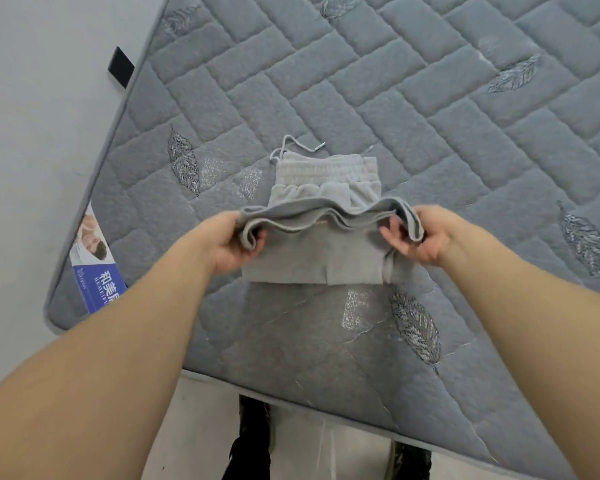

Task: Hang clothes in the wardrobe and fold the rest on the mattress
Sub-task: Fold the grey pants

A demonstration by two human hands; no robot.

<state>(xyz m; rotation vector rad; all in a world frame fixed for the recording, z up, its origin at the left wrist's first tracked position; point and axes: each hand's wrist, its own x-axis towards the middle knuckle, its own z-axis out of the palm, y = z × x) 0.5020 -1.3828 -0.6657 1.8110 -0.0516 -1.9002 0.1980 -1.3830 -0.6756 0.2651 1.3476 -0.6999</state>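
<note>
My fingers curled, both hands pinching folded edge of grey sweatpants lifted over mattress. Folding step, midway. Next: carry fold forward onto waistband, corners level.

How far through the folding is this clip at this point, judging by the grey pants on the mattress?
Done: the grey pants already lie partly folded on the mattress, waistband and drawstring at the far end. In hand: the left hand and right hand each grip a side of the doubled fabric, lifted above the lower layer. Left: laying this fold down. No wardrobe or other clothes show here.
</note>
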